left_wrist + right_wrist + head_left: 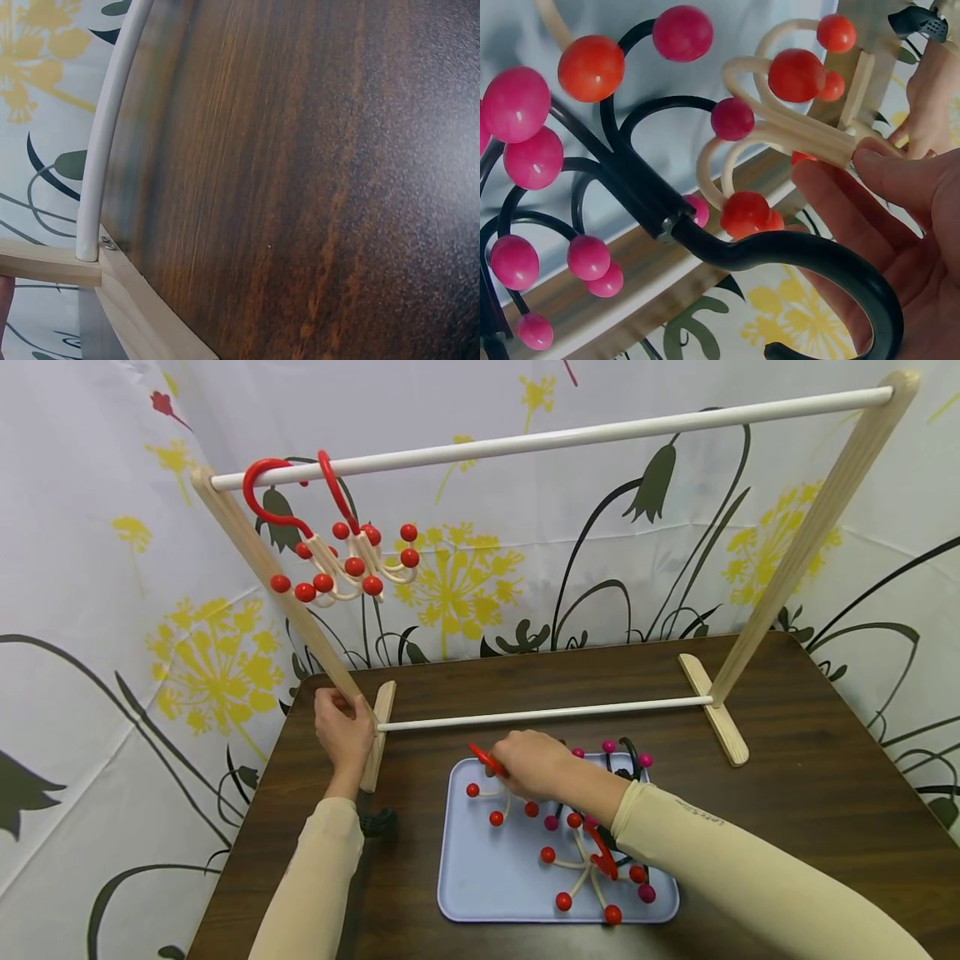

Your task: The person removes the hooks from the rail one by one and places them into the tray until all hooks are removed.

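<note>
In the head view my left hand (345, 731) grips the lower part of the rack's left wooden post (318, 639). Over the tray, my right hand (532, 764) holds a beige, multi-armed hook hanger (810, 135) with red ball tips; thumb and fingers pinch its stem in the right wrist view. Its red hook (487, 760) pokes out past the fingers. On the blue tray (480, 893) lie another red-and-beige hanger (592, 864) and black hangers (637, 180) with pink balls, partly hidden by my right arm. Two red-hooked hangers (352, 556) hang from the white top rod (555, 441) at its left end.
The rack stands behind the tray, with a white lower bar (540, 714) and a right post (810, 535) on a wooden foot (714, 710). A flower-patterned curtain (465, 585) hangs behind the brown table (795, 827). A dark device (378, 822) sits at my left wrist.
</note>
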{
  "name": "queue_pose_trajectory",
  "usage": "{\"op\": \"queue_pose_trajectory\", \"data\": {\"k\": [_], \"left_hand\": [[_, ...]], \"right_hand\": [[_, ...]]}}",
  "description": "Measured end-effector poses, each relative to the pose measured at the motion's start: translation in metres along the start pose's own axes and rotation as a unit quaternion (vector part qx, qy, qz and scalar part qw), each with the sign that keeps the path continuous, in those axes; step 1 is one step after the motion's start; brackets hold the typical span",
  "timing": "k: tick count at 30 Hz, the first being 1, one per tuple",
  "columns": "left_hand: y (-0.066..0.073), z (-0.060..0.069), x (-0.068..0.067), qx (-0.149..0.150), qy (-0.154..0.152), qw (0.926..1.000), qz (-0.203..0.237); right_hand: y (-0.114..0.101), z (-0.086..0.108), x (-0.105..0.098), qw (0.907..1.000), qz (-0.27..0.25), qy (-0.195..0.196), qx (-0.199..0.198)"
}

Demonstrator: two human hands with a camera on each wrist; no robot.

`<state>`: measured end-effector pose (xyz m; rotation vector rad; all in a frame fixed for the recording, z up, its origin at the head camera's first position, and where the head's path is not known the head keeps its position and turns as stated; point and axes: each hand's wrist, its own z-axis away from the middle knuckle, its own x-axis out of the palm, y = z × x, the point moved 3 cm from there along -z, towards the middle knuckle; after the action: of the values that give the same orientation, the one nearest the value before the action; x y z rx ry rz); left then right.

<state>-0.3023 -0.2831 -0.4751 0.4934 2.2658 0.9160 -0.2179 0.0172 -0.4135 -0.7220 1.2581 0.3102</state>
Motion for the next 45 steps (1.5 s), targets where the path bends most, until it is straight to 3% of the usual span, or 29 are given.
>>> {"op": "queue_pose_trajectory", "data": {"k": [9,15,33,45], "left_hand": [[-0.002,0.0,-0.001,-0.003,-0.001,1.0,-0.003],[-0.003,0.0,-0.002,-0.006,-0.003,1.0,-0.004],[0.0,-0.002,0.001,0.005,-0.003,1.0,-0.007],[-0.001,0.0,0.0,0.005,-0.007,0.9999,-0.005]], "right_hand": [[0.001,0.0,0.005,0.9953,0.094,-0.024,0.006],[0.003,0.001,0.007,0.992,0.119,-0.037,0.014],[0.012,0.017,-0.025,0.9963,0.073,-0.036,0.028],[0.015,0.031,-0.054,0.9997,0.015,-0.004,0.017]]}}
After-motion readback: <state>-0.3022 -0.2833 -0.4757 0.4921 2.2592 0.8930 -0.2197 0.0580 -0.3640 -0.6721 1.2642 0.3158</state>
